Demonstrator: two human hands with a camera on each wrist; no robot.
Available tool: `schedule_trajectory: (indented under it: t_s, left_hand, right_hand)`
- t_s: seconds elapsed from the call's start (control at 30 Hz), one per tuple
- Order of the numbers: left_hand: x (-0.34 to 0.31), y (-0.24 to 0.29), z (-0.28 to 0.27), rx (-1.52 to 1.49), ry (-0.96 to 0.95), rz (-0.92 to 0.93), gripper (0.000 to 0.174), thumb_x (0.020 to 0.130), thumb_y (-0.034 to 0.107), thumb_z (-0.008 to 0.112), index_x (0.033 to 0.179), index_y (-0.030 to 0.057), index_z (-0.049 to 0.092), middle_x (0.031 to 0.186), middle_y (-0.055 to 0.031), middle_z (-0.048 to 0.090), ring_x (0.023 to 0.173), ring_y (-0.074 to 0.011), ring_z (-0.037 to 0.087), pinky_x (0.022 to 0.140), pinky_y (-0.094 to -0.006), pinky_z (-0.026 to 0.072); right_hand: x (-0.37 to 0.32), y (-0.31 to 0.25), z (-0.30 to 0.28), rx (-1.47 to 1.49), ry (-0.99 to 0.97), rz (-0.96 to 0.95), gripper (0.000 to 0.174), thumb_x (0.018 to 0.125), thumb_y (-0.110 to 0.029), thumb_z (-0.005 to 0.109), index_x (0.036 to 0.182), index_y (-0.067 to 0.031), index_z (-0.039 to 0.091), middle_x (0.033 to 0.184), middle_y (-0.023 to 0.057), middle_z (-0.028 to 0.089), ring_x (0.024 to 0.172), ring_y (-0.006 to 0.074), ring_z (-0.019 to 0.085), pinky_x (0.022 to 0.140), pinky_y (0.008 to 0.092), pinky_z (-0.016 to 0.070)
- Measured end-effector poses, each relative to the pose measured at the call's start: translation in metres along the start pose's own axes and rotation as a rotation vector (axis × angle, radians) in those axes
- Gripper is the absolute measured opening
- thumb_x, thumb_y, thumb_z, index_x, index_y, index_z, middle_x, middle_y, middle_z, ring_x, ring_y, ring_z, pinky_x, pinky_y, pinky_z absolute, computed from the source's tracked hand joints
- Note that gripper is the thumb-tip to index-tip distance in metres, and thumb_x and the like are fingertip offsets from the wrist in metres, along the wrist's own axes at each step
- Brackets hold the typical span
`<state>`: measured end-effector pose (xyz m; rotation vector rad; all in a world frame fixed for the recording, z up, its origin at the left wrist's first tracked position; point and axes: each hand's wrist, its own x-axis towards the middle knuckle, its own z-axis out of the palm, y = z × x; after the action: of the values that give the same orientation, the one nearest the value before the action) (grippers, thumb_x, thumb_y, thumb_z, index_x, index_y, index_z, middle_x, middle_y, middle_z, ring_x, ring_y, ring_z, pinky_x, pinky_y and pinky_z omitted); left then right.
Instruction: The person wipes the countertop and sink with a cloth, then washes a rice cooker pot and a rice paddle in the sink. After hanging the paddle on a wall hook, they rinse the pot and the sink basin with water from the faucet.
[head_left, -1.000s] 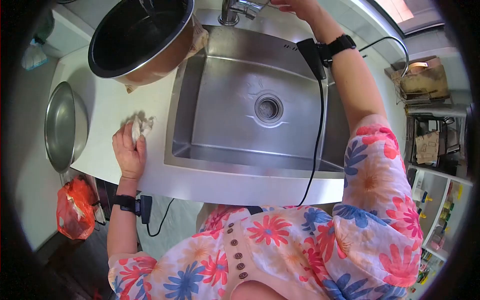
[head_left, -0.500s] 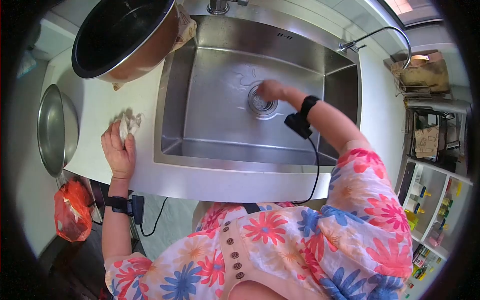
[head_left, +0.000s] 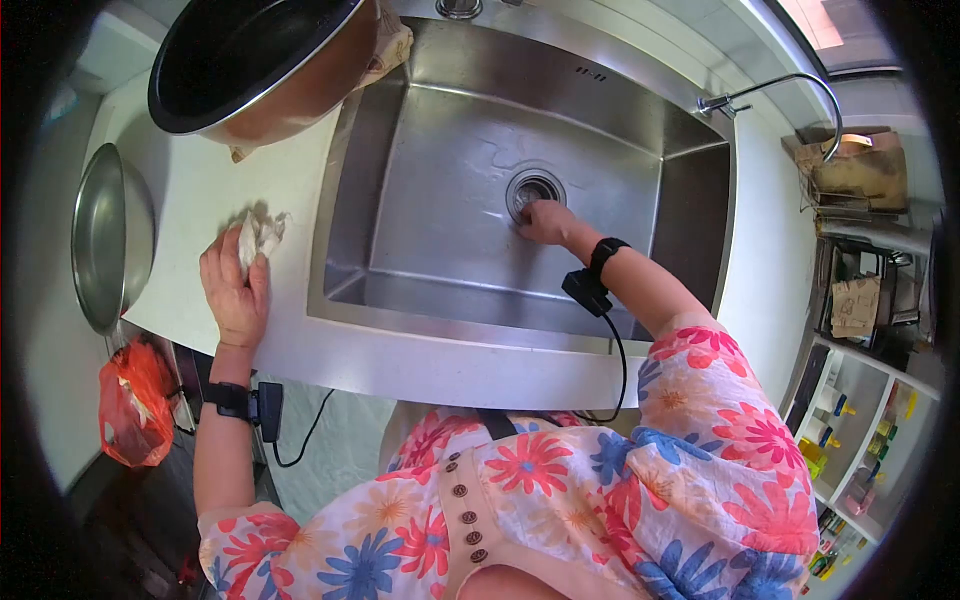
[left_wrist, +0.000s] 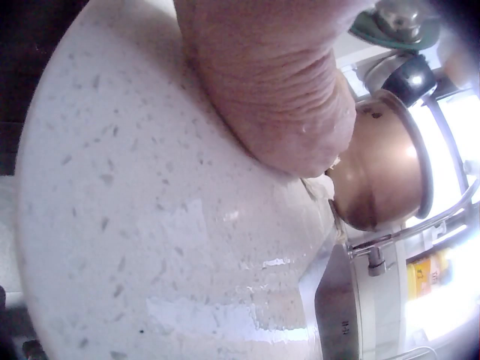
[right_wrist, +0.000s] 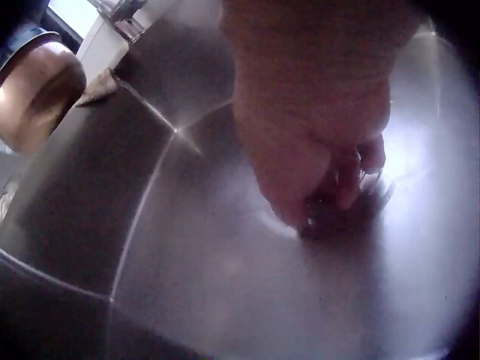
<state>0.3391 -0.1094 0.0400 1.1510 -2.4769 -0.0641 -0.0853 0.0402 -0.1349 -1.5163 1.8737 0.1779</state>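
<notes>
Since right hand [head_left: 545,222] covers part of the drain [head_left: 528,185] mid-sink [head_left: 450,335], fingertips curl into it, but can't tell if they pinch anything; wrist view is blurred. Left hand [head_left: 235,290], frame left, fingers clamped on rag [head_left: 258,235] on counter [head_left: 190,190], palm hiding most of it. Pot [head_left: 250,60] upper left, cropped.

Left hand [head_left: 235,285] clenched, arm bent; right hand [head_left: 545,222] extended forward, fingers curled down.

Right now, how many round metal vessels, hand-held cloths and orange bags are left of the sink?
Vessels: 2, copper-coloured pot and shallow steel bowl.
Cloths: 1, crumpled whitish cloth in the left hand.
Bags: 1, orange plastic bag.
Total: 4.
</notes>
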Motion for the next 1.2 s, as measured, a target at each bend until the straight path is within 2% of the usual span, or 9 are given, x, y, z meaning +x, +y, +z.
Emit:
schedule_trajectory:
  t_s: [0.27, 0.57, 0.7, 0.8, 0.87, 0.9, 0.97, 1.07, 1.2]
  left_hand:
    - [-0.001, -0.001, 0.001, -0.005, 0.001, 0.001, 0.042, 0.084, 0.020, 0.054, 0.121, 0.0024, 0.044, 0.110, -0.0195, 0.050, 0.098, -0.0357, 0.046, 0.087, -0.0423, 0.0366]
    - [-0.002, -0.003, 0.001, -0.002, 0.001, 0.003, 0.041, 0.086, 0.021, 0.052, 0.123, 0.0029, 0.043, 0.111, -0.0197, 0.049, 0.100, -0.0347, 0.046, 0.089, -0.0410, 0.0365]
    - [-0.001, -0.004, 0.002, 0.010, 0.001, 0.012, 0.041, 0.086, 0.021, 0.051, 0.122, 0.0023, 0.043, 0.110, -0.0197, 0.049, 0.099, -0.0346, 0.046, 0.089, -0.0409, 0.0366]
    - [-0.002, -0.004, 0.002, 0.008, -0.005, 0.003, 0.041, 0.086, 0.021, 0.051, 0.122, 0.0022, 0.043, 0.110, -0.0194, 0.049, 0.099, -0.0345, 0.046, 0.089, -0.0407, 0.0365]
    - [-0.001, -0.003, 0.001, 0.009, 0.000, 0.004, 0.041, 0.086, 0.021, 0.051, 0.122, 0.0025, 0.044, 0.110, -0.0193, 0.049, 0.100, -0.0345, 0.046, 0.089, -0.0408, 0.0365]
    - [-0.001, -0.002, 0.000, 0.007, 0.006, 0.006, 0.041, 0.086, 0.021, 0.051, 0.122, 0.0028, 0.044, 0.110, -0.0192, 0.049, 0.100, -0.0345, 0.046, 0.089, -0.0409, 0.0364]
    - [-0.001, -0.003, 0.002, -0.002, 0.008, 0.002, 0.042, 0.085, 0.020, 0.053, 0.121, 0.0031, 0.044, 0.111, -0.0191, 0.050, 0.099, -0.0345, 0.046, 0.089, -0.0412, 0.0364]
    - [-0.001, -0.003, 0.002, 0.002, 0.010, -0.007, 0.042, 0.083, 0.020, 0.055, 0.121, 0.0035, 0.044, 0.111, -0.0188, 0.050, 0.099, -0.0345, 0.046, 0.088, -0.0414, 0.0366]
    - [-0.002, -0.004, 0.002, 0.001, 0.020, -0.001, 0.042, 0.083, 0.019, 0.055, 0.121, 0.0038, 0.045, 0.111, -0.0181, 0.050, 0.099, -0.0342, 0.046, 0.088, -0.0411, 0.0370]
  right_hand:
    - [0.003, -0.010, -0.004, -0.217, -0.184, 0.086, 0.030, 0.076, -0.028, 0.054, 0.097, -0.0076, 0.064, 0.103, 0.0141, 0.062, 0.098, 0.0319, 0.057, 0.082, 0.0402, 0.0469]
    - [-0.017, -0.021, -0.018, -0.276, -0.185, 0.150, 0.032, 0.077, -0.019, 0.051, 0.106, -0.0089, 0.060, 0.113, 0.0119, 0.058, 0.103, 0.0310, 0.055, 0.085, 0.0392, 0.0461]
    - [-0.012, -0.005, -0.004, -0.239, -0.034, 0.063, 0.026, 0.075, -0.022, 0.056, 0.094, -0.0068, 0.066, 0.100, 0.0123, 0.064, 0.093, 0.0308, 0.061, 0.077, 0.0391, 0.0498]
    - [0.011, 0.012, 0.011, -0.083, -0.095, 0.093, 0.023, 0.072, -0.021, 0.056, 0.085, -0.0056, 0.067, 0.090, 0.0157, 0.065, 0.086, 0.0334, 0.062, 0.075, 0.0391, 0.0501]
    - [0.008, 0.008, 0.004, 0.027, -0.104, 0.061, 0.035, 0.072, -0.017, 0.055, 0.104, -0.0030, 0.060, 0.079, 0.0144, 0.065, 0.071, 0.0282, 0.063, 0.065, 0.0371, 0.0503]
    - [0.006, 0.007, 0.005, 0.027, -0.109, 0.062, 0.035, 0.072, -0.017, 0.055, 0.104, -0.0030, 0.060, 0.079, 0.0144, 0.065, 0.071, 0.0282, 0.063, 0.065, 0.0371, 0.0503]
    - [0.004, 0.010, 0.012, 0.580, 0.026, 0.288, 0.030, 0.073, -0.015, 0.058, 0.099, 0.0008, 0.060, 0.075, 0.0116, 0.062, 0.064, 0.0203, 0.061, 0.055, 0.0319, 0.0492]
    - [0.002, 0.008, 0.023, 0.664, 0.239, 0.286, 0.025, 0.072, -0.010, 0.059, 0.094, 0.0024, 0.060, 0.075, 0.0095, 0.060, 0.062, 0.0152, 0.059, 0.050, 0.0273, 0.0473]
    - [0.008, 0.010, 0.019, 0.589, 0.195, 0.321, 0.033, 0.070, -0.013, 0.062, 0.099, 0.0012, 0.058, 0.082, 0.0119, 0.062, 0.068, 0.0196, 0.062, 0.058, 0.0316, 0.0502]
